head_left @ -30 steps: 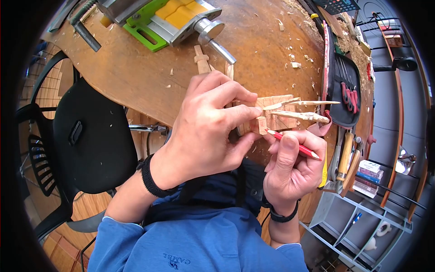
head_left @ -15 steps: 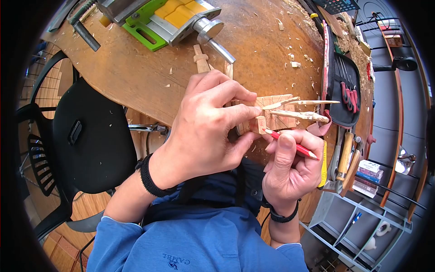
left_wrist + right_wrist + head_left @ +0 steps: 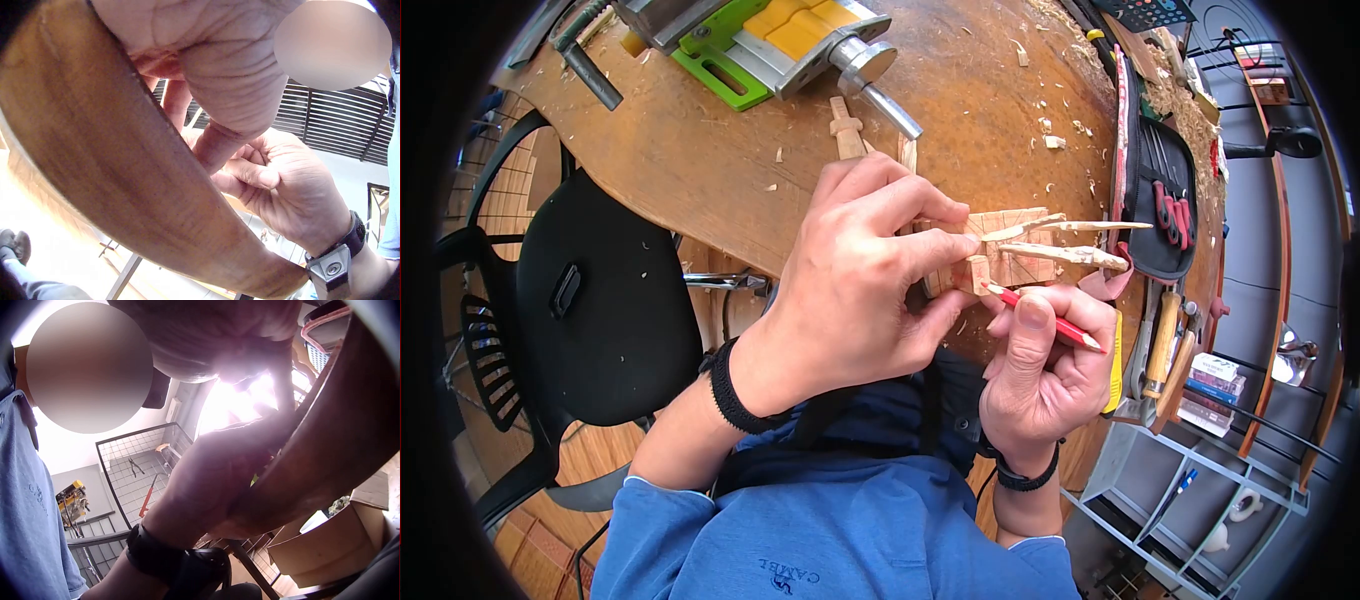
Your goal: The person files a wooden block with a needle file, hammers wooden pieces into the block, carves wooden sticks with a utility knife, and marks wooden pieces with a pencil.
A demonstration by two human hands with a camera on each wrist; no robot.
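Note:
In the head view my left hand [image 3: 860, 270] pinches a small wooden block [image 3: 979, 274] between fingers and thumb, at the edge of the workbench. Beneath lies a flat wooden piece with pencil lines [image 3: 1028, 268]. My right hand [image 3: 1055, 350] grips a red pencil [image 3: 1072, 331], its tip at the lower end of the block. Two thin whittled sticks, a pointed one [image 3: 1100, 226] and a thicker one [image 3: 1072, 256], lie across the marked piece. In the left wrist view the bench edge [image 3: 156, 162] hides what the fingers hold; the right hand [image 3: 284, 187] shows behind the left.
A vise with green and yellow parts [image 3: 795, 35] stands at the back left, near a carved wooden piece [image 3: 846, 130]. To the right are a tool case [image 3: 1165, 200] and wooden-handled tools [image 3: 1162, 345]. Wood shavings dot the bench [image 3: 700, 150]. A black chair [image 3: 605, 300] stands left.
The pencil and my right hand have shifted slightly left, toward the small block. My left hand keeps its hold with hardly any movement.

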